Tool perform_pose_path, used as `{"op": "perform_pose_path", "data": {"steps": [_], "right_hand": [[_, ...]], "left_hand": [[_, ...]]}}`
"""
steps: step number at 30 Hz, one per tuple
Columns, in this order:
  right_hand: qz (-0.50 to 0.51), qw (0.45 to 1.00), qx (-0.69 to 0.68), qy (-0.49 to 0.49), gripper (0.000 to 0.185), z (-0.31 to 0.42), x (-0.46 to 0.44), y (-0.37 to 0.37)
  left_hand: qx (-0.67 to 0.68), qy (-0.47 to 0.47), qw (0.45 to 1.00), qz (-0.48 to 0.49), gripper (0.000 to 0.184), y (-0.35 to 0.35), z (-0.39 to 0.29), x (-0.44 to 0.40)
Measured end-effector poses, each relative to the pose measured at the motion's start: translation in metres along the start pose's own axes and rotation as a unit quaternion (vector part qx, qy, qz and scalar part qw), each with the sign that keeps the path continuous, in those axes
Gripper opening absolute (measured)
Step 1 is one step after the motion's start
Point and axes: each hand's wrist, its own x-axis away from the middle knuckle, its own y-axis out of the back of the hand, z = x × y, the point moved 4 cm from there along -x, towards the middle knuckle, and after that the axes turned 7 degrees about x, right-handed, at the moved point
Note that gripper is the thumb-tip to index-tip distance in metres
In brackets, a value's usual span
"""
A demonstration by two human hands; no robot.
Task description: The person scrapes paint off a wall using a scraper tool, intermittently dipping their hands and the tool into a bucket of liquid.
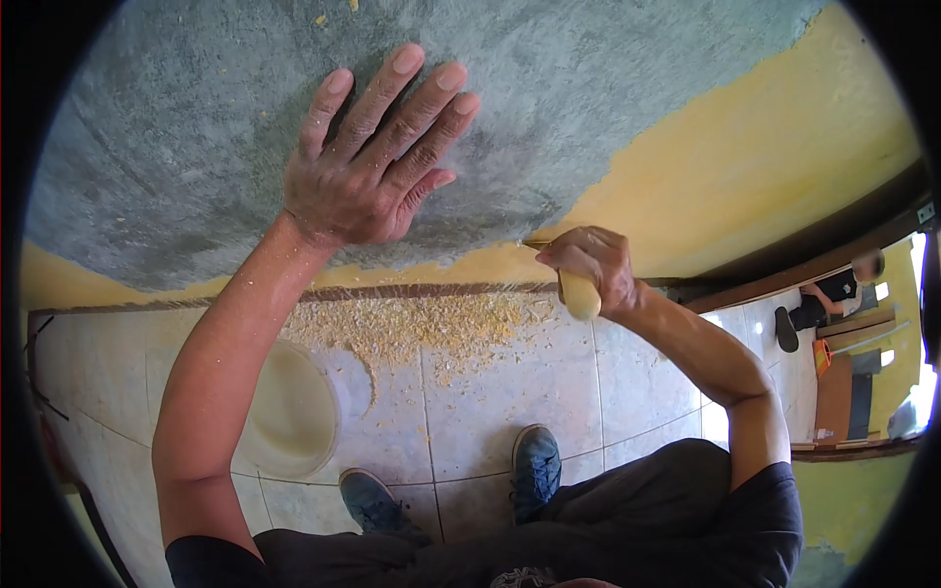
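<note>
My left hand [368,162] lies flat on the bare grey part of the wall [196,127], fingers spread. Fingers wrapped round a pale, rounded handle, my right hand [600,263] holds a scraper [581,297] low on the wall. Its thin blade meets the edge where yellow paint [706,167] borders the grey surface; most of the blade is hidden by the fingers. Below both hands, yellow and white paint flakes [421,328] are scattered along the foot of the wall.
A whitish round bucket [291,412] stands on the tiled floor [510,392] below my left forearm, beside my shoes [536,465]. To the right, a dark-framed doorway [823,269] opens on another room, where a person [833,299] sits on the floor near an orange object [821,356].
</note>
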Motion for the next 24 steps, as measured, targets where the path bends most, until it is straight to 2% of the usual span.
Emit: {"op": "perform_pose_path", "data": {"steps": [4,11,15,19,21,24], "right_hand": [[-0.046,0.999,0.002,0.010,0.020,0.007,-0.016,0.019],[-0.013,1.000,-0.008,-0.022,0.018,-0.006,0.005,-0.007],[-0.098,0.995,0.005,0.013,0.017,0.004,-0.016,0.024],[-0.057,0.998,0.001,0.005,0.022,0.001,-0.002,0.002],[0.005,1.000,0.015,0.007,0.021,-0.002,0.013,-0.012],[-0.036,0.999,0.029,-0.002,0.017,0.001,0.005,-0.001]], "left_hand": [[-0.002,-0.006,1.000,0.001,0.054,-0.001,0.001,0.001],[-0.017,-0.012,1.000,0.005,0.054,-0.001,0.003,-0.001],[0.001,-0.003,1.000,0.003,0.054,-0.001,0.001,0.001],[-0.007,-0.003,1.000,0.009,0.054,-0.001,0.000,0.001],[-0.001,-0.006,1.000,0.005,0.054,0.000,-0.001,0.000],[0.000,-0.005,1.000,0.009,0.054,-0.001,0.000,0.000]]}}
